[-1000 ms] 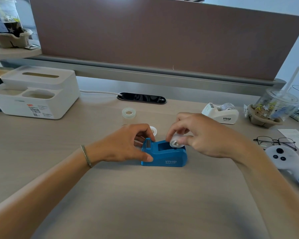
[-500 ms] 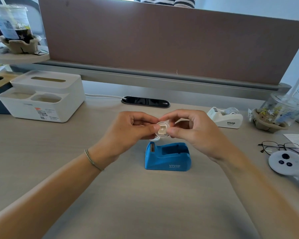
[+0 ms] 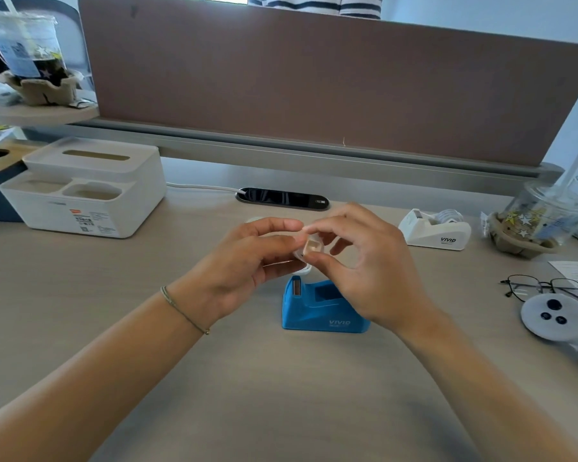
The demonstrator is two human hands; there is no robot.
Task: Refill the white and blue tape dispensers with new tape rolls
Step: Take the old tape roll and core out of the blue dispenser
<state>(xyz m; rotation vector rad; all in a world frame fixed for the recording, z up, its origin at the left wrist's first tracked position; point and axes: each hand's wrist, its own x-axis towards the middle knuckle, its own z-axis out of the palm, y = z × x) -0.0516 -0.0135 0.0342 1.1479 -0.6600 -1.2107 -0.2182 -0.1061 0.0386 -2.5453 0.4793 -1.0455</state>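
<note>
The blue tape dispenser (image 3: 317,308) stands on the desk in front of me, its roll slot open. Just above it, my left hand (image 3: 247,261) and my right hand (image 3: 371,265) meet, fingertips pinching a small clear tape spool (image 3: 311,247) between them. A white ring (image 3: 306,270) peeks out below the fingers, behind the dispenser. The white tape dispenser (image 3: 437,233) sits at the right rear with a tape roll (image 3: 449,216) in it.
A white organiser box (image 3: 84,191) stands at the left rear. A black power strip (image 3: 282,199) lies under the brown divider (image 3: 314,81). At the right are an iced drink cup (image 3: 544,215), glasses (image 3: 544,288) and a white controller (image 3: 554,320).
Both hands left the blue dispenser and rose above it. The right hand brought the spool up, and now both hands pinch it together. My view tilted up slightly.
</note>
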